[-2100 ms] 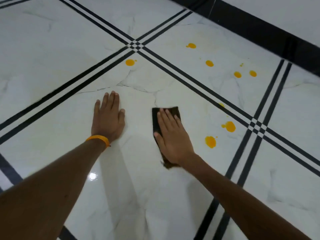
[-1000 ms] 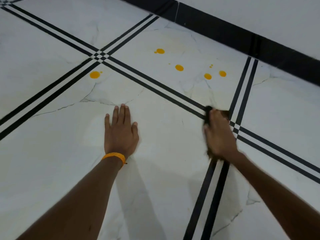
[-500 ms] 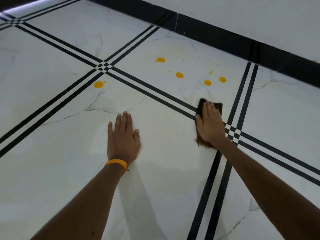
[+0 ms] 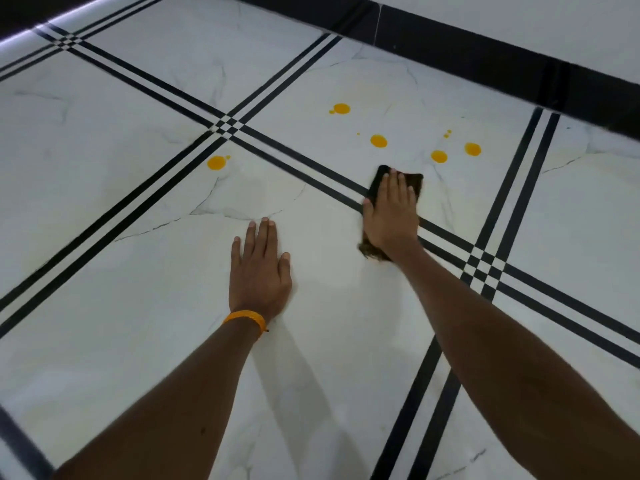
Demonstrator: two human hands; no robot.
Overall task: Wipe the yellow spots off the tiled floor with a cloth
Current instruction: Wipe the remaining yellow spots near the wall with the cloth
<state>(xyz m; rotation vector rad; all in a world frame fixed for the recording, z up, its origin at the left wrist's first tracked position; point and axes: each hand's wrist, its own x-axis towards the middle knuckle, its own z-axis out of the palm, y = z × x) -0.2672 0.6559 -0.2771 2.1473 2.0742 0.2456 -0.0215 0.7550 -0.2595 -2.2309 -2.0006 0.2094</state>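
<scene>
dark cloth [image 4: 414, 183] pinned flat under spread right hand [image 4: 391, 216], astride black tile line, near yellow spots [image 4: 438, 156] for wiping. left hand [image 4: 259, 271] laid open, empty, on tiled floor [image 4: 138, 306] as brace.

Light: even, moderately dim, cool cast | Shadows: you cast soft ones beneath both forearms onto the tiled floor [image 4: 104, 271] | Glare: bright streak top-left corner | Focus: slightly soft throughout | Edges: wide-angle bowing of tile lines
</scene>
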